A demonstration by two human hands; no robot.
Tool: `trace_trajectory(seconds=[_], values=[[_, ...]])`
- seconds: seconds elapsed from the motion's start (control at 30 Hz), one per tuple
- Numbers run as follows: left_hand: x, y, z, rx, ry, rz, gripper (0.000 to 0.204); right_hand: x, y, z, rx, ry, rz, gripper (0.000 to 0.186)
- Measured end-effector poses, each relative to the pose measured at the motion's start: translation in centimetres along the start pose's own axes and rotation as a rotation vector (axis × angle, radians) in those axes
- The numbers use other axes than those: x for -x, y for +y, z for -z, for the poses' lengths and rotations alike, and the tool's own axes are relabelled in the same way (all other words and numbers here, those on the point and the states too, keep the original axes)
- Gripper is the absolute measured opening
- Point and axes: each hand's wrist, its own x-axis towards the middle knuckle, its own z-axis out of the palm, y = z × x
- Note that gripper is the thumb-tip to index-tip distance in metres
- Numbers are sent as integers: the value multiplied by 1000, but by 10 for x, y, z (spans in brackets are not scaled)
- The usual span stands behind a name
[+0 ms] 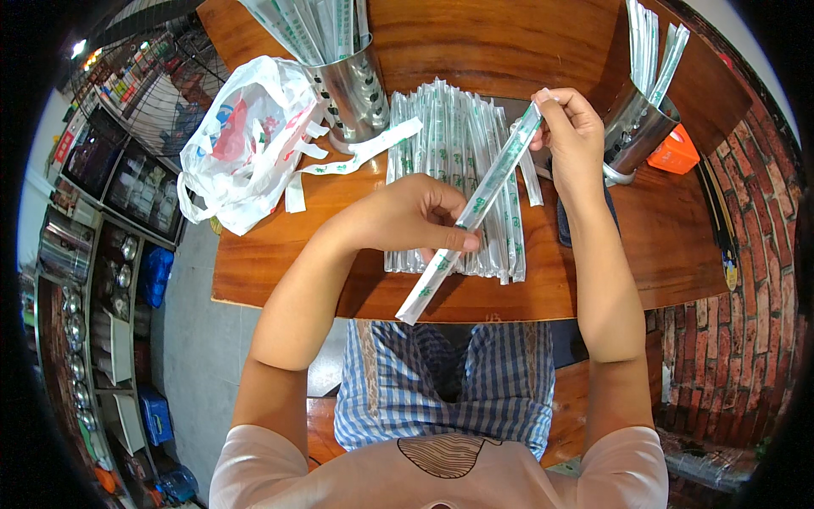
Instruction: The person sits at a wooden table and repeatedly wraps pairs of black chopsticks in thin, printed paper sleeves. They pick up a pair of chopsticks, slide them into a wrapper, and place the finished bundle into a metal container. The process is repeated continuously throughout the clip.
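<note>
Slanting across the front of me is a long, slim pack of wrapped chopsticks [496, 181] in a white and clear sleeve with green print. My left hand [415, 216] grips it below its middle, thumb on top. At its upper end, my right hand [572, 127] pinches the sleeve between thumb and fingers. Beneath them a wide pile of similar wrapped packs [432, 144] lies side by side on the wooden table [593, 280]. Torn white wrapper strips [360, 155] rest left of the pile. My left hand covers part of the pile.
A crumpled white plastic bag [254, 136] sits at the left. Behind it stands a metal holder [352, 97] full of wrapped packs. Another metal holder [640, 127] is at the far right, beside an orange box [676, 153]. A dark flat object [566, 220] lies by my right forearm.
</note>
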Motion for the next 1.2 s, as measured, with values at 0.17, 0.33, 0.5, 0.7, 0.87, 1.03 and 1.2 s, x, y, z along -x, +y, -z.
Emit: trace_trajectory(seconds=[0.17, 0.33, 0.5, 0.7, 0.87, 1.03, 1.2], values=[[2, 3, -1, 79, 1, 51, 21, 2, 1, -4, 83, 10, 62, 12], [0, 0, -1, 146, 17, 27, 19, 7, -1, -8, 85, -28, 60, 13], [1, 0, -3, 192, 18, -8, 21, 8, -1, -9, 82, -55, 46, 13], [3, 5, -2, 189, 0, -4, 24, 8, -6, -11, 74, -18, 40, 13], [-1, -2, -2, 229, 20, -3, 24, 9, -1, -10, 132, -55, 99, 14], [-4, -8, -2, 250, 67, -72, 23, 12, -2, -14, 319, 6, 240, 13], [-1, 0, -3, 250, 29, -54, 21, 10, -1, -12, 540, -29, 596, 11]])
